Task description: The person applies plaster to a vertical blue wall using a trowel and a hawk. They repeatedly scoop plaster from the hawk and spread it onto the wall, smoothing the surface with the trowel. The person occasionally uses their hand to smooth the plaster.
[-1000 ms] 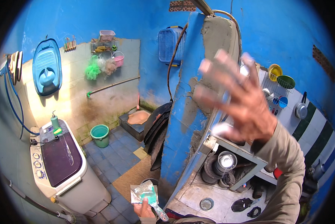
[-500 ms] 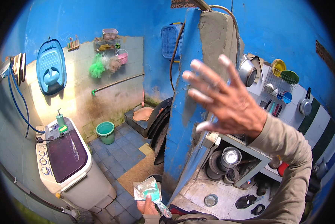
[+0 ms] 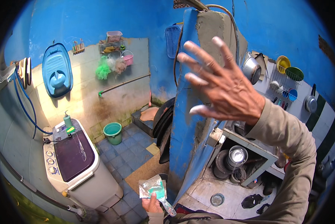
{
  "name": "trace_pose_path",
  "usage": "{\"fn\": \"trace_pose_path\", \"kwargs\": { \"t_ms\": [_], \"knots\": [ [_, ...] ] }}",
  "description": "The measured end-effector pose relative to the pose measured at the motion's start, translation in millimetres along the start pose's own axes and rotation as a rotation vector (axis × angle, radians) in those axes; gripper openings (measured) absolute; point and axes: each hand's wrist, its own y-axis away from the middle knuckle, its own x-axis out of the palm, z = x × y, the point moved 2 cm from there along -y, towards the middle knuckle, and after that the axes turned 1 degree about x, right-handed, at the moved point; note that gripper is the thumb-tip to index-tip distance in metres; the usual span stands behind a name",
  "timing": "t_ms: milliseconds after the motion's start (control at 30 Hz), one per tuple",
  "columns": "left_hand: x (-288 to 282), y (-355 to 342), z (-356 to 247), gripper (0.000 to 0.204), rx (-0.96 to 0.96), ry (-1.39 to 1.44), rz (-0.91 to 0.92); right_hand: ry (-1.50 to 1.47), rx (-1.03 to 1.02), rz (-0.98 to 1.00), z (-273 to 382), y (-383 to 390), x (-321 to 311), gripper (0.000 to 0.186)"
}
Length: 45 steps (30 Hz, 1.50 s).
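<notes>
Low in the middle, my left hand [image 3: 151, 206] grips a putty knife [image 3: 158, 190]. Its blade is smeared white and turquoise, and the stained handle slants down to the right. A pale flat piece beside the blade seems to be held along with it; I cannot tell its kind. Higher up, my right hand [image 3: 227, 84] is spread wide and holds nothing. White residue coats its fingertips. It is in front of the end of a blue partition wall [image 3: 186, 123] with bare grey render [image 3: 216, 28]; whether it touches the wall I cannot tell.
A twin-tub washing machine [image 3: 76, 160] stands at left, with a green bucket [image 3: 113, 133] beyond it. Dark round pans [image 3: 163, 123] lean against the partition. At right, a counter frame [image 3: 262, 170] shelters metal pots [image 3: 237, 156]; a metal bowl [image 3: 217, 199] sits on the floor.
My right hand has risen slightly and shifted a little left against the wall, still spread. The view has turned slightly, so the room appears shifted right. My left hand keeps its hold on the putty knife.
</notes>
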Motion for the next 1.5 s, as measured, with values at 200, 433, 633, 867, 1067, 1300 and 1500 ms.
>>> {"fn": "trace_pose_path", "kwargs": {
  "t_ms": [200,433,633,867,1067,1300,1500],
  "knots": [
    [0.1,5.7,-2.9,0.052,0.007,-0.007,-0.010,-0.247,-0.094,0.151,28.3,20.2,7.4,0.072],
    [-10.8,-2.7,5.3,0.056,0.040,-0.024,-0.018,-0.025,0.047,0.019,-25.5,18.3,-29.4,0.063],
    [3.5,-1.8,6.5,0.053,0.005,-0.030,0.010,-0.062,-0.018,0.154,4.9,29.8,-17.9,0.061],
    [7.3,4.0,-7.5,0.054,-0.009,0.017,0.009,-0.246,-0.041,0.238,35.3,49.3,-6.4,0.059],
    [-0.6,2.6,-10.9,0.056,0.034,-0.016,-0.041,-0.189,0.037,0.055,3.4,48.3,-17.4,0.064],
    [-8.3,-6.1,-2.3,0.057,0.045,-0.046,0.003,-0.080,-0.008,0.268,28.2,56.4,-9.3,0.062],
    [-8.3,0.0,-4.7,0.057,0.002,-0.066,-0.025,-0.585,-0.038,0.172,45.3,78.4,-24.9,0.042]
  ]
}}
